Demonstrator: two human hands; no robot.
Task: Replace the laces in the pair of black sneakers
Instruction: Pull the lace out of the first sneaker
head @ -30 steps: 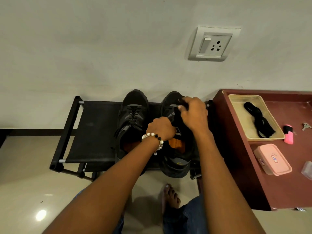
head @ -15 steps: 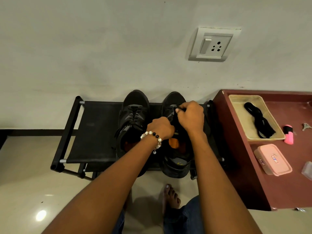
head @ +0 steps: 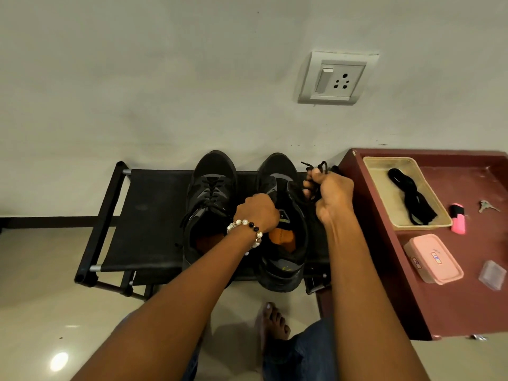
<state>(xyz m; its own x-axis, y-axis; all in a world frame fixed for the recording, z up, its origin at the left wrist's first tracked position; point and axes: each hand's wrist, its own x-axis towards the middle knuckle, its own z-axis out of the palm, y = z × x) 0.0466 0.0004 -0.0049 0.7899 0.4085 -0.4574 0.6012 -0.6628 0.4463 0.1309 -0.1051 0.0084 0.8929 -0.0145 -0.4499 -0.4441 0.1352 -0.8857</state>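
Right sneaker (head: 283, 215): left hand (head: 257, 213) grip clenched on its tongue, steadying it; right hand (head: 331, 195) grip grasping bunched old lace (head: 316, 167), drawn clear.

Bare rack fabric (head: 148, 215) lies open at centre left; the two sneakers (head: 211, 193) and maroon table (head: 384, 270) crowd the right.

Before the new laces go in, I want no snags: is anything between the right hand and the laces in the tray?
Nothing visible. The right hand grips the old lace; the table's bare edge separates it from the tray holding the new laces.
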